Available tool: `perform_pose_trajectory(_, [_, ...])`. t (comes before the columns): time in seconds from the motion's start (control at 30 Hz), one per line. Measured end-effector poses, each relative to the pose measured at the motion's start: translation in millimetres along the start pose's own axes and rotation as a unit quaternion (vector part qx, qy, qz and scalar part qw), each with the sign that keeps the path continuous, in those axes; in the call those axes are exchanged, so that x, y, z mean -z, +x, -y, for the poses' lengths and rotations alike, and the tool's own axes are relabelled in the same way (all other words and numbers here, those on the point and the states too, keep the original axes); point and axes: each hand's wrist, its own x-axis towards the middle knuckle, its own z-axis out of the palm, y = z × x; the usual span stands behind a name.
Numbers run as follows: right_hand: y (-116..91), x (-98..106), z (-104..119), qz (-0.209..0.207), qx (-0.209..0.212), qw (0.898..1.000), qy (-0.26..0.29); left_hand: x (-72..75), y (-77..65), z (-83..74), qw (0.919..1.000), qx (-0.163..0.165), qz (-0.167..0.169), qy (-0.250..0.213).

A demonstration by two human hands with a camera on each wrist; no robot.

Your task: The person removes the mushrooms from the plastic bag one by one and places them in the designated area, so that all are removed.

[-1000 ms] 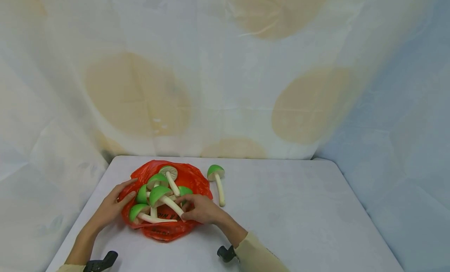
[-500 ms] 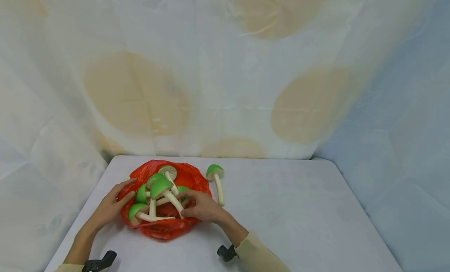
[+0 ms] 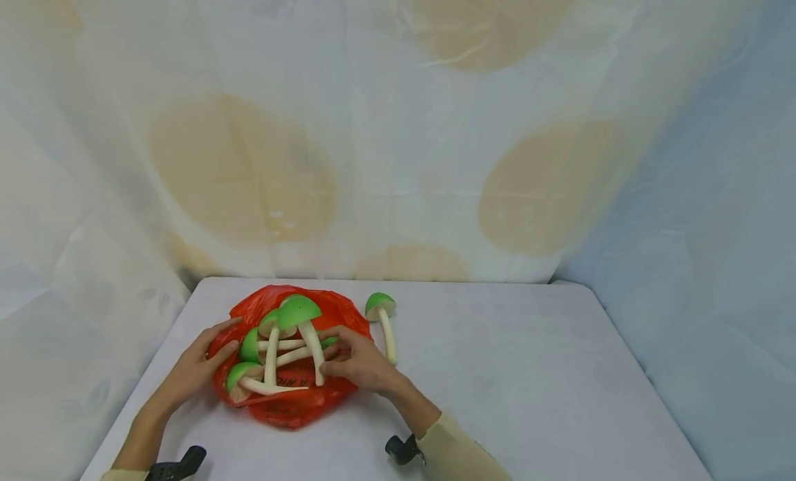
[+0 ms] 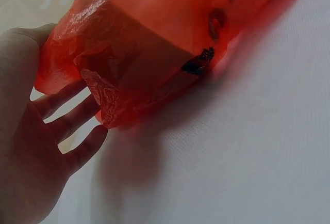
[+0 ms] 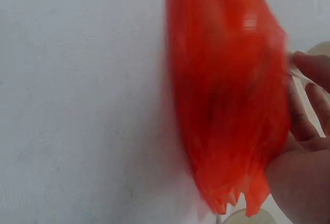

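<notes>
In the head view, a red plastic bag (image 3: 289, 415) lies open with several toy mushrooms in it, green-capped with pale stems. My right hand (image 3: 363, 360) pinches one mushroom (image 3: 300, 312) by the lower stem, its cap pointing away over the others. On the left, my left hand (image 3: 202, 356) holds the bag's rim with thumb and fingers. The left wrist view shows spread fingers (image 4: 85, 149) against the red film. Over in the right wrist view, the bag (image 5: 232, 100) is blurred and covers most of the mushrooms; the right fingers (image 5: 301, 118) show behind it.
One more green-capped mushroom (image 3: 388, 332) lies on the white table (image 3: 516, 370), just right of the bag. Patterned white sheeting (image 3: 398, 191) closes off the back and both sides. Dark wrist camera mounts (image 3: 403, 450) sit at both forearms.
The right hand has turned the pinched mushroom: its cap has swung away and to the right, covering the rearmost mushroom's cap, and its stem now points toward me. The left hand stays at the rim.
</notes>
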Motion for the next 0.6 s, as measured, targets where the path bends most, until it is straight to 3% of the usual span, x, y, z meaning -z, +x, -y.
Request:
perform_pose_trajectory(0.17, [1.7, 0.2, -1.5, -0.006, 0.003, 0.999, 0.040, -0.7, 1.4, 0.9, 1.0000, 0.000, 0.000, 0.001])
perform_pose_trajectory(0.6, [0.8, -0.1, -5.0, -0.003, 0.007, 0.999, 0.045, -1.4, 2.2, 1.0, 1.0000, -0.001, 0.001, 0.003])
